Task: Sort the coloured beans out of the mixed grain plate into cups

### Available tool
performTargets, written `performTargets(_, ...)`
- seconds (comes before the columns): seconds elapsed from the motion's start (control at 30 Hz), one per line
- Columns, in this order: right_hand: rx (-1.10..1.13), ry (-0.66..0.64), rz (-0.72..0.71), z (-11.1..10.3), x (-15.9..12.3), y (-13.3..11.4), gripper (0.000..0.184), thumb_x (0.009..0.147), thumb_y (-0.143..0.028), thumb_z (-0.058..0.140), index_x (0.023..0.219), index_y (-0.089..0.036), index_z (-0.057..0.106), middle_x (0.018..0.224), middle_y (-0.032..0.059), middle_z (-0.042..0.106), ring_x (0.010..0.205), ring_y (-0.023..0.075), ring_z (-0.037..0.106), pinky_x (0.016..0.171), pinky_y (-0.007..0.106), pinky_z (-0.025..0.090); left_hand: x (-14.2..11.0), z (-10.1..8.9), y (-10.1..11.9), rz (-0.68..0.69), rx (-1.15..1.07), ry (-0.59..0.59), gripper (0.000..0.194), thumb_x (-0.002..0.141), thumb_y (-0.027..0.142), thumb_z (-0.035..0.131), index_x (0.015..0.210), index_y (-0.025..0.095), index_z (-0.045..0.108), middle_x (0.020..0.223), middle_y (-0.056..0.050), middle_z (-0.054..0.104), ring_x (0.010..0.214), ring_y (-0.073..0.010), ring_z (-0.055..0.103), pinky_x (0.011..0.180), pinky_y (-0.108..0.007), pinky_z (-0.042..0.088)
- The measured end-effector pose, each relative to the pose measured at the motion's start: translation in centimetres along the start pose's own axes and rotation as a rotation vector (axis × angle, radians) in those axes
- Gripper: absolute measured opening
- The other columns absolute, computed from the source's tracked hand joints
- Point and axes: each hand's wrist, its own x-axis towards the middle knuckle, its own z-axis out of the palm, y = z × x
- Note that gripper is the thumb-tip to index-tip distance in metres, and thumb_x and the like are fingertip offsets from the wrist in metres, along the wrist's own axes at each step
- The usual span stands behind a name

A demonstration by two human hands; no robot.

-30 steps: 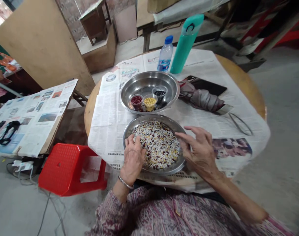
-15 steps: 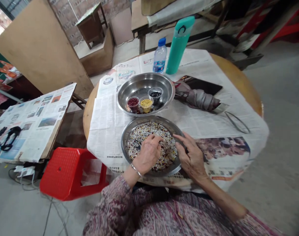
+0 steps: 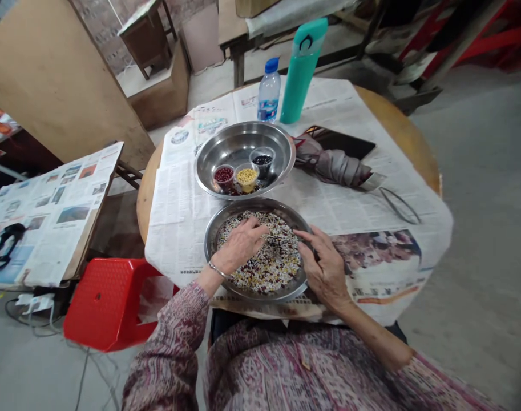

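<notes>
Mixed grains and beans: white, yellow, dark red and black bits, loose, unevenly spread, directly beneath left hand's fingers. Steel pan: round, shallow, shiny, upright, holds the mix; lies under left hand, right side at right hand's fingers.

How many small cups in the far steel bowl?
3: the dark red one at left, the yellow one in the middle, the black one at right, slightly farther back. All inside the bowl; none looks hidden.
</notes>
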Motion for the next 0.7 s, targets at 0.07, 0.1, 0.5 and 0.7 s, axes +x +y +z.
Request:
performTargets(0.07,0.002,-0.007,0.009,0.0,0.0,0.0,0.032,0.099,-0.036,0.049,0.12,-0.027,0.071,0.134,0.0111,0.067,0.135,0.0294,0.057,0.113,0.055,0.045,-1.5,0.0,0.4,-0.047,-0.025,-0.012,0.017,0.098,0.01,0.055,0.105,0.018,0.069,0.102,-0.006,0.061,0.093,-0.0193,0.064,0.089,-0.035,0.058)
performTargets(0.1,0.004,-0.012,0.015,-0.1,0.0,0.1,0.032,0.099,-0.037,0.049,0.12,-0.026,0.071,0.135,0.0115,0.066,0.135,0.0297,0.057,0.113,0.054,0.045,-2.4,-0.1,0.7,-0.062,-0.038,-0.02,0.018,0.099,0.01,0.054,0.106,0.018,0.068,0.101,-0.006,0.061,0.091,-0.0188,0.064,0.088,-0.034,0.058)
performTargets(0.5,0.011,-0.02,0.024,-0.1,-0.3,0.4,0.032,0.099,-0.041,0.05,0.117,-0.025,0.071,0.133,0.0125,0.066,0.132,0.0307,0.058,0.112,0.053,0.045,-3.2,0.4,4.9,0.363,0.142,-0.079,0.027,0.103,0.017,0.047,0.124,0.023,0.063,0.135,-0.008,0.061,0.127,-0.0249,0.056,0.104,-0.041,0.052)
performTargets(0.7,0.0,-0.004,0.022,0.1,-0.4,0.5,0.034,0.099,-0.041,0.049,0.117,-0.024,0.072,0.131,0.0129,0.068,0.133,0.0301,0.058,0.112,0.053,0.045,0.8,-0.5,2.4,0.129,0.307,-0.094,0.024,0.102,0.013,0.046,0.12,0.015,0.062,0.13,-0.014,0.061,0.123,-0.0279,0.057,0.098,-0.042,0.055)
